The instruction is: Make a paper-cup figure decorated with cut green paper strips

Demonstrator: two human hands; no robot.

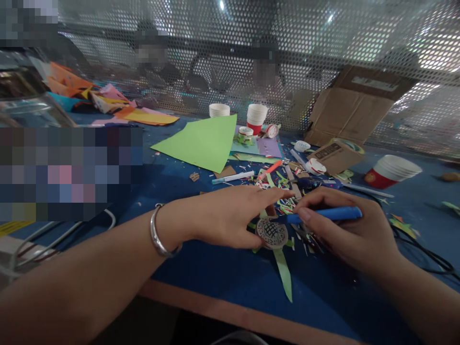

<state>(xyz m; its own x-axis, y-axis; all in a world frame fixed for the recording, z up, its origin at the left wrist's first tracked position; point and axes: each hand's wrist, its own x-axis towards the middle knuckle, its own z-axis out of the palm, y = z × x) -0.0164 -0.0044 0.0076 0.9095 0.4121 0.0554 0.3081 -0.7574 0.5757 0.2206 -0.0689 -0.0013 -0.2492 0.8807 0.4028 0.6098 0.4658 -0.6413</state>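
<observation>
My left hand (233, 215), with a silver bangle on its wrist, grips a small round paper turtle (272, 233) low over the blue table. Its thumb presses on the disc's left edge, and its forefinger reaches across above. Dark crosshatching and small marks cover the disc's face. Green paper pieces stick out around it, and a long green strip (284, 275) points towards me. In my right hand (354, 235) is a blue marker (328, 214), pinched between thumb and fingers. The marker's tip points left, just above the disc; whether it touches cannot be made out.
Paper scraps (287, 203) are heaped beyond my hands, beside a white marker (235, 177). A green sheet (201, 143), stacked paper cups (393, 170) and a cardboard box (350, 108) stand or lie farther back. Black cables (424, 249) run at right. A perforated metal screen (215, 57) borders the table.
</observation>
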